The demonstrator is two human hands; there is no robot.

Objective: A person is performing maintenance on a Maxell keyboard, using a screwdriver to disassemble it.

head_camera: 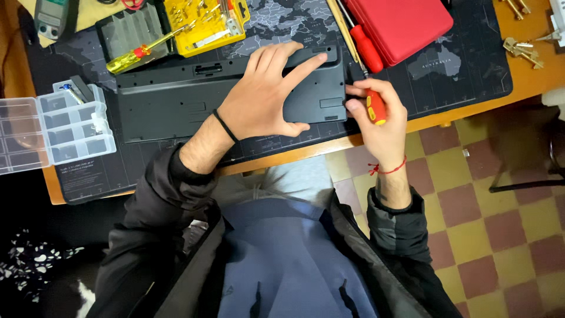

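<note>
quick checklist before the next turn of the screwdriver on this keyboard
1. Left hand steadies the upturned black keyboard: ok, palm and fingers spread on its right end.
2. Right hand grips the red screwdriver: ok, fingers closed round the handle.
3. Tip seated in a screw: cannot tell, the tip at the keyboard's right edge is hidden.
4. Keyboard fully on the desk mat: ok, it lies flat near the front edge.
5. Tray for loose screws in reach: ok, clear compartment box sits at the left.
</note>
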